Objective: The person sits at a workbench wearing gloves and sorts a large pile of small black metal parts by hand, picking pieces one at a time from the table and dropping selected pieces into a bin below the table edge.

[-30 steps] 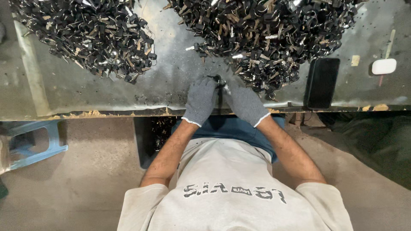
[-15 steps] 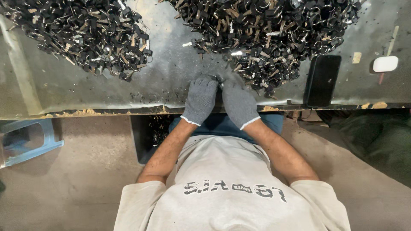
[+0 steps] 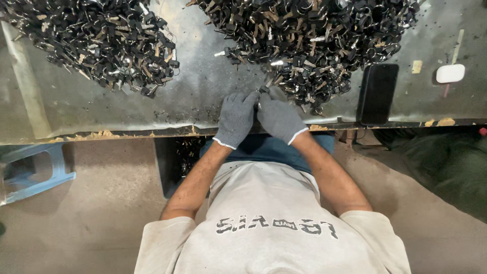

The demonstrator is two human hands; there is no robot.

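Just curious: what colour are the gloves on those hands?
Grey knit gloves on the left hand and right hand, seen in the head view.

A single view, taken from above the person and looking almost straight down. The person's shoulders and shirt fill the bottom of the frame. The left hand (image 3: 236,117) and right hand (image 3: 279,117), both in grey gloves, sit near the centre, moderately close. Beyond the hands the metal table (image 3: 203,86) spans the top of the frame; below the hands, the floor (image 3: 101,213) shows on either side.
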